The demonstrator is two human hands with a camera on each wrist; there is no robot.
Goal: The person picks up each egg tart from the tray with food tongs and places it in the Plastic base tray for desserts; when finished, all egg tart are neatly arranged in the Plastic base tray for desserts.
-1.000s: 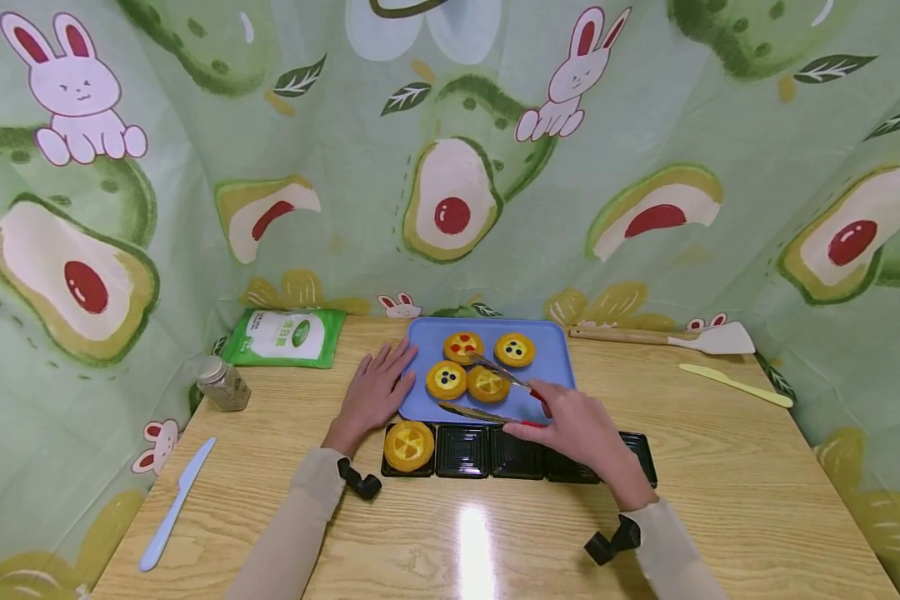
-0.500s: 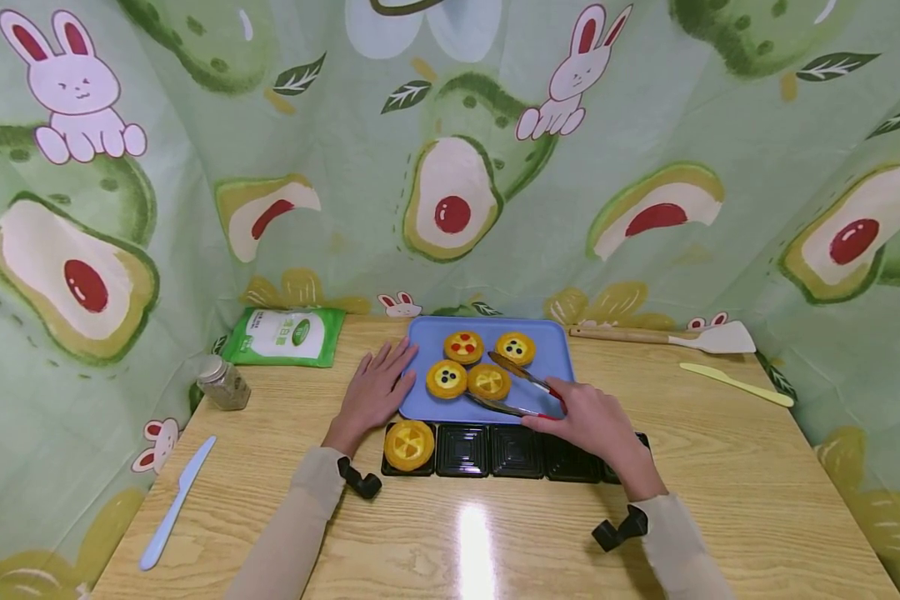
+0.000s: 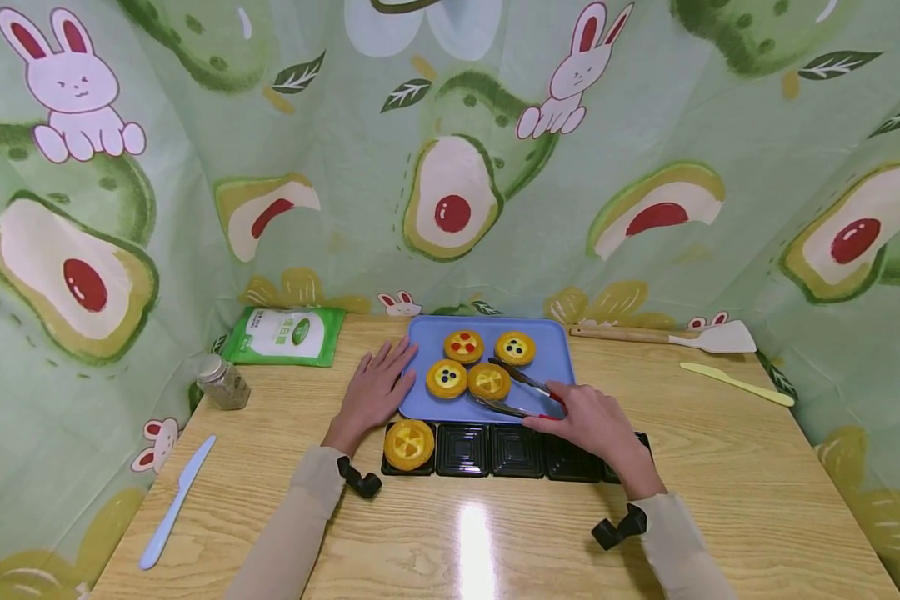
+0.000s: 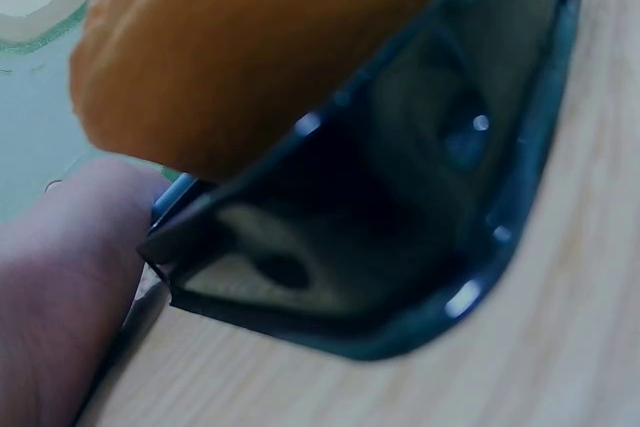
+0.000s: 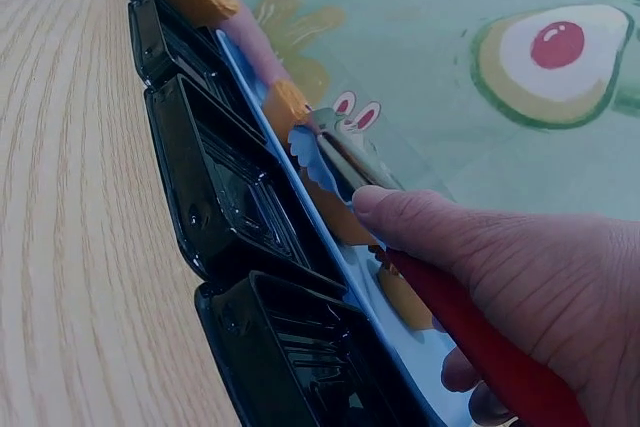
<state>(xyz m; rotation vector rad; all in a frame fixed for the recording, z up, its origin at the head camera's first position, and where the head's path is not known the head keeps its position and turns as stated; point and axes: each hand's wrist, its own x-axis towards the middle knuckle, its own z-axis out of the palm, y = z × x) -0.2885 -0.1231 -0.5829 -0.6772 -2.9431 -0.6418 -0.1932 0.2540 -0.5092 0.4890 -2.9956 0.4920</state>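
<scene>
In the head view my right hand (image 3: pixel 588 421) grips metal tongs (image 3: pixel 527 380) with red handles. The tongs' arms lie on either side of a tart (image 3: pixel 489 382) with wedge-shaped yellow pieces on top; whether both touch it I cannot tell. It sits on a blue tray (image 3: pixel 549 335) among a red-dotted tart (image 3: pixel 462 346) and two dark-berry tarts (image 3: pixel 515 348). My left hand (image 3: pixel 375 390) rests with fingers extended at the tray's left edge. From the right wrist, thumb and fingers show around the red handle (image 5: pixel 470 332).
In front of the tray runs a row of black square containers (image 3: pixel 462 450), the leftmost holding a wedge-topped tart (image 3: pixel 408 445). Around them lie a blue knife (image 3: pixel 177 502), a glass jar (image 3: pixel 223 383), a green-white packet (image 3: pixel 285 337), a spatula (image 3: pixel 720 338) and a yellow knife (image 3: pixel 735 384).
My right hand and the tongs have shifted right, and the tongs' tips have drawn closer together about the wedge-topped tart. My left hand stays where it was.
</scene>
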